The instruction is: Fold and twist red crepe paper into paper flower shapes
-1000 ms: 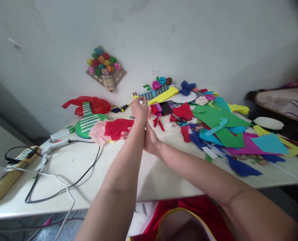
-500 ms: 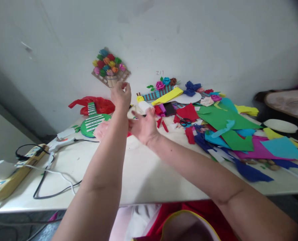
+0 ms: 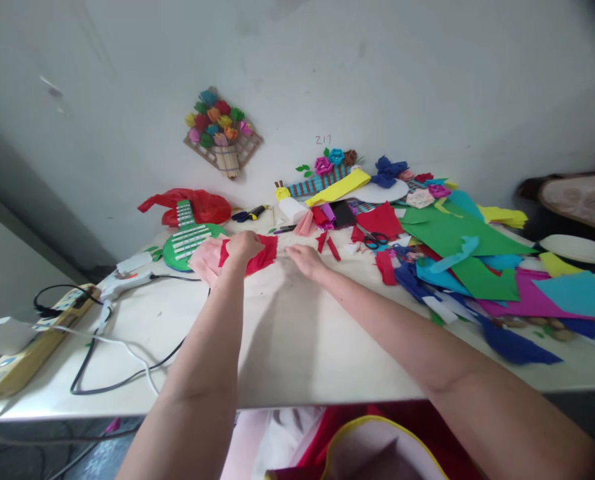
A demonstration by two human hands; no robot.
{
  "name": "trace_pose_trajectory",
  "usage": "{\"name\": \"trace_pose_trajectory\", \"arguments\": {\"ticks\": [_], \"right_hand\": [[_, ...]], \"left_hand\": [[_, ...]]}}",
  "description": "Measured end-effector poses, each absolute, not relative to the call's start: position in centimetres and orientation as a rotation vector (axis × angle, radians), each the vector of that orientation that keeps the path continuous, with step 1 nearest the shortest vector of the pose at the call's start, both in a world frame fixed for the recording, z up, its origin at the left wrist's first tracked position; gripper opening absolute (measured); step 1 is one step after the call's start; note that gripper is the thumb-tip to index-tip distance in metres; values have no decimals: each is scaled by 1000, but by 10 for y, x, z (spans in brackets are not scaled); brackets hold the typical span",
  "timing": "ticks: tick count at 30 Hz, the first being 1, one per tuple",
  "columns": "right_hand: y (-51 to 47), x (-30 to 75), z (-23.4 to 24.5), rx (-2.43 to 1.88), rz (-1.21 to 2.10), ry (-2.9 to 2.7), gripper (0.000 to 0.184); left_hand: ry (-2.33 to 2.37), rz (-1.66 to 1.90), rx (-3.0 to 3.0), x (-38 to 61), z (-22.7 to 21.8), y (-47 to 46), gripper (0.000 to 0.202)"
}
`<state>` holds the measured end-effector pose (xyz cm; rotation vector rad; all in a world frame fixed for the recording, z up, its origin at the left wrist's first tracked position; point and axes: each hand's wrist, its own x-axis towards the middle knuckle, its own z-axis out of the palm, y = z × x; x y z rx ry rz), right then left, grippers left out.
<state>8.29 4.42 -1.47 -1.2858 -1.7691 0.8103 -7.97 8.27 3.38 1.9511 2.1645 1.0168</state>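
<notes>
My left hand (image 3: 244,248) is closed, knuckles up, over a sheet of red crepe paper (image 3: 267,252). What its fingers hold, if anything, is hidden. Just to the right, my right hand (image 3: 305,260) hovers over the white table (image 3: 297,360), fingers drawn together and pointing left. Anything between those fingertips is too small to make out. Crumpled pale pink paper (image 3: 206,260) lies left of the red sheet, against a green round piece with white strips (image 3: 190,240). Behind my hands are yellow-and-black pliers (image 3: 251,213) and a dark pen (image 3: 285,229).
Black-handled scissors (image 3: 376,240) rest among red scraps. Coloured paper sheets (image 3: 457,230) pile up on the right. A glue gun (image 3: 127,285), cables and a power strip (image 3: 37,340) occupy the left. A paper-flower bouquet (image 3: 222,130) hangs on the wall.
My left hand has come down from in front of the wall to the red paper. My right hand's spread fingers have drawn together, uncovering the pen and pliers.
</notes>
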Motion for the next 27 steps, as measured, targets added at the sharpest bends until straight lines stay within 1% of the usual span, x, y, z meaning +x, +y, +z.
{"name": "trace_pose_trajectory", "arguments": {"ticks": [3, 4, 7, 9, 12, 19, 24, 27], "right_hand": [[27, 71, -26, -1275, 535, -2139, 33], [21, 67, -29, -1200, 443, -2258, 35], [11, 60, -37, -1057, 210, -2523, 47], [10, 59, -41, -1152, 168, -2533, 48], [13, 61, -44, -1206, 79, -2470, 43], [15, 65, -45, -1148, 39, -2370, 33], [16, 64, -42, -1183, 136, -2294, 35], [18, 65, -42, -1209, 192, -2240, 35]], "left_hand": [[2323, 673, 1985, -77, 28, 79, 16], [2331, 636, 1991, -76, 25, 77, 19], [2379, 483, 2045, -73, 13, 71, 27], [2405, 466, 2050, -73, 6, 68, 30], [2410, 506, 2060, -75, -2, 67, 30], [2399, 535, 2008, -80, -2, 67, 26], [2462, 531, 1936, -81, 0, 65, 24], [2527, 673, 1913, -82, 1, 65, 26]]}}
